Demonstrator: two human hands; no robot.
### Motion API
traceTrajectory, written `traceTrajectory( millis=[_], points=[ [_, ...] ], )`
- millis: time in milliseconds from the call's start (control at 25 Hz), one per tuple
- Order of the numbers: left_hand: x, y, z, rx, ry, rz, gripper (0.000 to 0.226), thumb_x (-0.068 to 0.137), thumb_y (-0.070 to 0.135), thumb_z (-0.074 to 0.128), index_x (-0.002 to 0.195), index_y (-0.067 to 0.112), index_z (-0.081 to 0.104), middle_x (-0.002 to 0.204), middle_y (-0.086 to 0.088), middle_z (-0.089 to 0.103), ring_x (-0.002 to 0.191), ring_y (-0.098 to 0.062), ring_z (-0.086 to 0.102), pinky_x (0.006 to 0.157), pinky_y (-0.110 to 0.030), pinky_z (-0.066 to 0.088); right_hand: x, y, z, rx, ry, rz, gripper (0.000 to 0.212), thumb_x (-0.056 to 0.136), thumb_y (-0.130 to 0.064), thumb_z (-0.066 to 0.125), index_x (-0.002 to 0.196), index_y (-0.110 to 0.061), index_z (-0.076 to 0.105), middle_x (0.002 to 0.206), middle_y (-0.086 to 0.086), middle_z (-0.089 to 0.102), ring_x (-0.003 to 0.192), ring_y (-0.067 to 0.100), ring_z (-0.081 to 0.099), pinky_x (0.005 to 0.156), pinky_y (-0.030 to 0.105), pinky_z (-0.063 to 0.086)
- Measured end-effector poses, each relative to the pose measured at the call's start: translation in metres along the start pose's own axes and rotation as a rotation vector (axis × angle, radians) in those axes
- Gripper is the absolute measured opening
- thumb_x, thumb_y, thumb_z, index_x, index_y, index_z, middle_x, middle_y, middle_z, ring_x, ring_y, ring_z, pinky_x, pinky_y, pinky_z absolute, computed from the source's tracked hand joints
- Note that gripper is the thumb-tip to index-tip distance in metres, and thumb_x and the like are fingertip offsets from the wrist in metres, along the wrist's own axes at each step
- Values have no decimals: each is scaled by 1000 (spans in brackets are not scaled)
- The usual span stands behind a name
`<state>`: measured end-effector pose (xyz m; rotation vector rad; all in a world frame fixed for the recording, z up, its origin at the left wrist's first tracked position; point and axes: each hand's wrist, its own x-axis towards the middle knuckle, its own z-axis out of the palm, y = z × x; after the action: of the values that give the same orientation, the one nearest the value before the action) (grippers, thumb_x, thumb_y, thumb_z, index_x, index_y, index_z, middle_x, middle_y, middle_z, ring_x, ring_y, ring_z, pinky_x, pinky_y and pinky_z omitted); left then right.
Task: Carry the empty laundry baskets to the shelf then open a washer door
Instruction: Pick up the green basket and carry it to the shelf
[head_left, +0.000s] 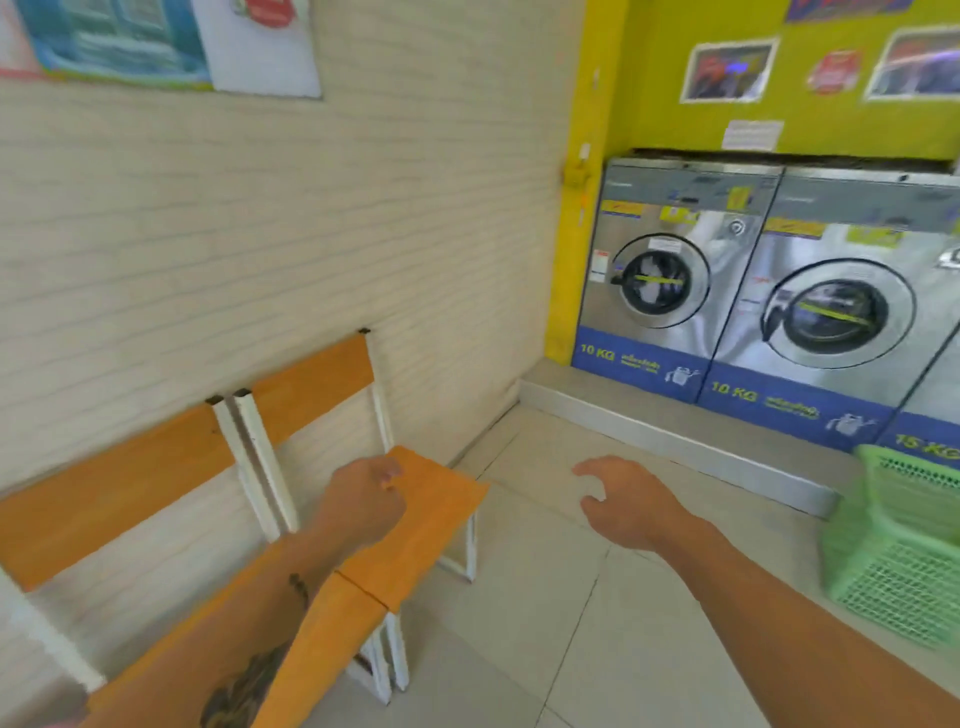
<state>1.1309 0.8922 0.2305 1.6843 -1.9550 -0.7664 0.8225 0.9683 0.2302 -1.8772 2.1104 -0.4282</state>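
Observation:
A green mesh laundry basket (904, 551) stands on the floor at the right edge, partly cut off by the frame. My right hand (626, 501) hovers over the floor tiles to its left, fingers spread, holding nothing. My left hand (363, 501) is curled into a loose fist above the orange bench, with nothing in it. Steel front-loading washers stand along the yellow back wall: the left one (670, 270) and the one beside it (836, 312) both have round doors that are closed. No shelf is in view.
Two orange benches with white legs (431, 514) run along the pale brick wall on the left. A raised grey step (675, 431) fronts the washers. Tiled floor lies between the benches and the basket. Posters hang on both walls.

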Motion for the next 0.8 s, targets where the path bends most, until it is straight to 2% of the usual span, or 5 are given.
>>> traceTrajectory(
  millis=[200, 320, 440, 560, 800],
  points=[
    [96, 113, 78, -60, -112, 176, 34, 88, 13, 49, 117, 25, 63, 131, -3, 55, 88, -18, 60, 73, -31, 53, 23, 106, -76, -51, 143, 197, 48, 87, -27, 53, 135, -27, 50, 144, -2, 47, 134, 20, 40, 111, 32, 32],
    [158, 176, 131, -67, -145, 265, 34, 85, 13, 51, 112, 27, 66, 123, -2, 61, 86, -21, 63, 76, -29, 52, 45, 165, -112, -62, 216, 313, 47, 88, -28, 52, 135, -30, 49, 146, -4, 44, 134, 19, 40, 108, 31, 32],
    [220, 247, 186, -34, -171, 372, 33, 83, 10, 54, 111, 19, 70, 115, -3, 65, 103, -25, 61, 91, -26, 43, 69, 224, -147, -55, 264, 446, 48, 87, -28, 52, 134, -30, 50, 144, -4, 47, 131, 20, 43, 107, 33, 36],
    [268, 312, 236, -23, -252, 473, 33, 77, 17, 54, 105, 19, 71, 112, -2, 68, 108, -26, 60, 92, -27, 41, 83, 280, -174, -27, 330, 556, 50, 85, -27, 53, 135, -28, 50, 144, -2, 49, 132, 20, 44, 109, 33, 35],
    [317, 436, 348, 15, -406, 603, 34, 84, 12, 51, 112, 21, 69, 114, -3, 69, 102, -23, 63, 89, -27, 44, 87, 404, -214, 25, 382, 751, 53, 84, -24, 55, 136, -26, 50, 143, 2, 49, 130, 23, 46, 108, 36, 38]
  ],
)
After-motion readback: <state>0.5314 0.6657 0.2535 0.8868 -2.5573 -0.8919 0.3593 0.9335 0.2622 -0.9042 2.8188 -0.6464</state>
